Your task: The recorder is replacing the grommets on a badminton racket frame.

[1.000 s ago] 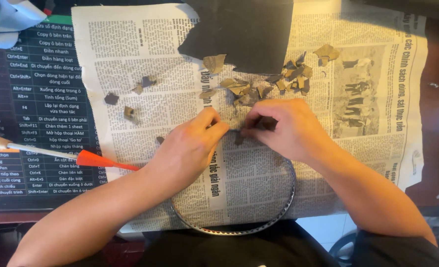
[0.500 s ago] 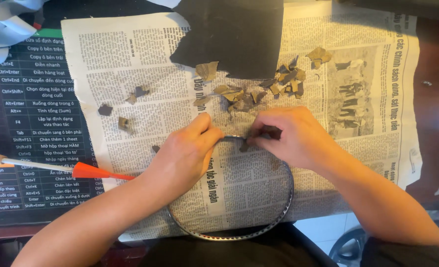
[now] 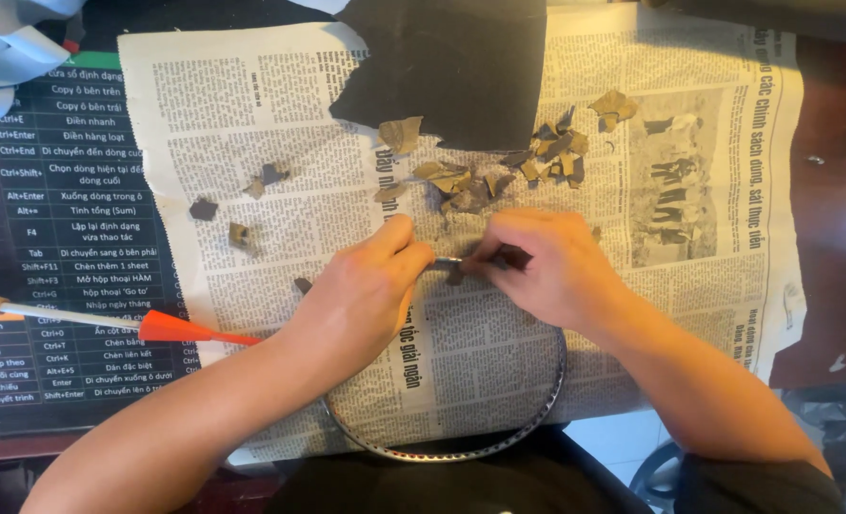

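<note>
Scraps of brownish, flaky material lay scattered across the newspaper in the upper middle of the frame, and we judged them the likeliest trouble: a sharp tug on the ring could flick more flakes off the paper onto the dark mat at the left, or tear the thin sheet under our wrists. A slip of the small dark piece pinched against the metal could also nick a fingertip, since the band looked narrow and hard-edged. Our left hand sat at centre frame with thumb and forefinger closed tight on the top of the thin metal ring, the other fingers curled under and not fully visible. Our right hand met it just to the right, fingers nearly shut around a small dark piece held against the same stretch of ring; we could not tell whether that piece was a tool or a scrap. The ring itself lay flat on the newspaper, its top arc between our hands and its lower arc curving to the bottom centre of the frame. A red-tipped pointed stick lay on the mat at the left, well apart from both hands, and a black sheet covered the newspaper's upper middle.
</note>
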